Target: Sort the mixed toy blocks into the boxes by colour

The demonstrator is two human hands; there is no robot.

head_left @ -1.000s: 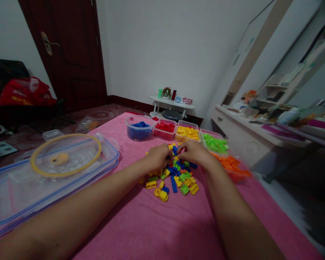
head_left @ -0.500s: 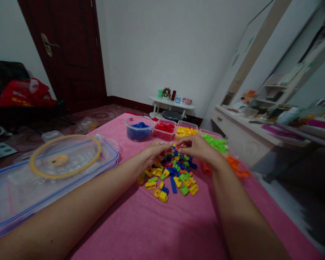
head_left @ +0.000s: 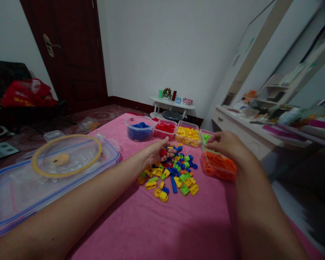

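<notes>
My left hand (head_left: 153, 153) is at the far left side of the loose pile of toy building blocks (head_left: 176, 173), fingers curled around a red building block (head_left: 163, 153). A thin yellow and blue piece also shows at its fingertips. My right hand (head_left: 226, 144) hangs over the tub of green blocks (head_left: 206, 137), beside the tub of orange blocks (head_left: 218, 164). Its fingers are drawn together and point down; whatever is between them is hidden.
Farther back on the pink cloth (head_left: 141, 224) stand tubs of blue blocks (head_left: 139, 134), red blocks (head_left: 164, 128) and yellow blocks (head_left: 188, 133). Large clear lids with blue seals (head_left: 70, 184) lie at left, a yellow-rimmed round lid (head_left: 99, 153) on top.
My right hand has moved from the pile, next to my left hand, rightward to over the green tub. My left hand stays near the pile, its palm and the red block now exposed.
</notes>
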